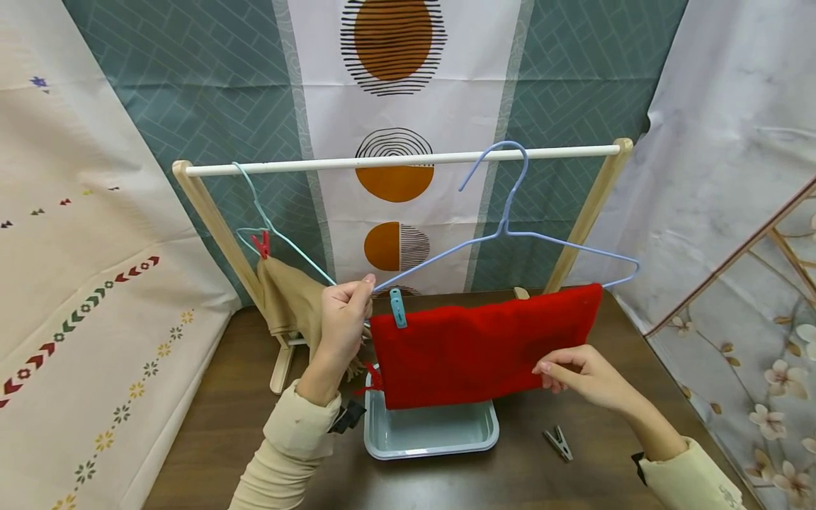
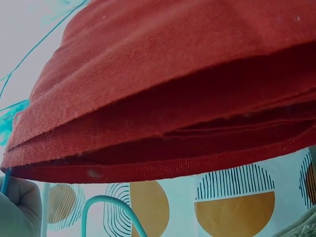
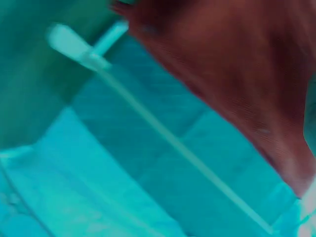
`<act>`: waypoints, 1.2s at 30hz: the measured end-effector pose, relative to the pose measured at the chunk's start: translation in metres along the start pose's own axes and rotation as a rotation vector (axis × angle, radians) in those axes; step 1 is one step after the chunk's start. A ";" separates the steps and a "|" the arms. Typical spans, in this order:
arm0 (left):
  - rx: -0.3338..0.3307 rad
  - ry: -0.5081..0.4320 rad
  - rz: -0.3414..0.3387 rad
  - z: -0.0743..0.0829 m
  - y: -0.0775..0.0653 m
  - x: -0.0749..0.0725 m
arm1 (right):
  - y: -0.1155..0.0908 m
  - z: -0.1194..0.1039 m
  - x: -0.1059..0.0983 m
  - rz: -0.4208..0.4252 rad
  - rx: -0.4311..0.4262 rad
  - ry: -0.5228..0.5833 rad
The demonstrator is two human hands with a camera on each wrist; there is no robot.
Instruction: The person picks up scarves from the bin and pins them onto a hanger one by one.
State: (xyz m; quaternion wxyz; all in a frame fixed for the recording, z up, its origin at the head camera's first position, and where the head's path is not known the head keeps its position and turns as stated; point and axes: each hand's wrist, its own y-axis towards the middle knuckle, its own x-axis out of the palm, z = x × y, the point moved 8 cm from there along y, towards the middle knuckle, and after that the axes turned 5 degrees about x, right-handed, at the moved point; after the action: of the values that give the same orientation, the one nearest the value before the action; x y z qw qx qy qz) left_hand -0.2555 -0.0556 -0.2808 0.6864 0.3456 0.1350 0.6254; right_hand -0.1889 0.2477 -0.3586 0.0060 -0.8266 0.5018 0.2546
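A red scarf (image 1: 484, 347) with a short fringe is draped folded over the lower bar of a periwinkle-blue hanger (image 1: 506, 227). A blue clothespin (image 1: 398, 309) clips its top edge near the left end. My left hand (image 1: 344, 312) grips the left end of this hanger, thumb on top; in the left wrist view that hand (image 2: 19, 210) shows beside the folded layers. My right hand (image 1: 576, 372) is at the scarf's lower right, thumb and forefinger pinching the cloth. The hanger's hook rises in front of the white rail (image 1: 395, 161) in the head view.
On the rail's left hangs a mint hanger (image 1: 280, 237) with a khaki scarf (image 1: 293, 294) held by a red clothespin (image 1: 262, 245). A pale blue basin (image 1: 433, 452) stands below the red scarf. One grey clothespin (image 1: 558, 444) lies on the brown table (image 1: 510, 474).
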 end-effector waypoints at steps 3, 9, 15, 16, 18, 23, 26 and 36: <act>-0.008 0.039 -0.004 -0.002 -0.001 -0.002 | -0.011 0.023 0.005 -0.020 0.069 -0.002; -0.045 0.109 0.001 -0.004 -0.002 -0.004 | -0.035 0.070 0.014 -0.072 0.180 -0.035; -0.073 0.119 0.027 -0.003 -0.003 -0.003 | -0.062 0.121 0.019 -0.061 0.290 -0.089; -0.076 0.120 0.033 -0.003 -0.003 -0.003 | -0.066 0.129 0.019 -0.048 0.310 -0.105; -0.077 0.123 0.045 -0.004 -0.004 -0.004 | -0.075 0.143 0.018 -0.004 0.346 -0.158; -0.072 0.108 0.051 -0.003 -0.005 -0.005 | -0.092 0.160 0.013 0.151 0.325 -0.336; -0.066 0.097 0.051 -0.003 -0.005 -0.005 | -0.099 0.165 0.011 0.233 0.275 -0.430; -0.078 0.122 0.070 -0.002 -0.004 -0.006 | -0.115 0.184 0.019 0.249 0.238 -0.515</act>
State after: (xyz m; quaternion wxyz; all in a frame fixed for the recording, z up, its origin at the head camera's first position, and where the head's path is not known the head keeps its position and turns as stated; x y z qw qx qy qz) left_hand -0.2545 -0.0606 -0.2866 0.6676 0.2843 0.1399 0.6737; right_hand -0.1624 0.3381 -0.5546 0.1983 -0.6604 0.6076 0.3942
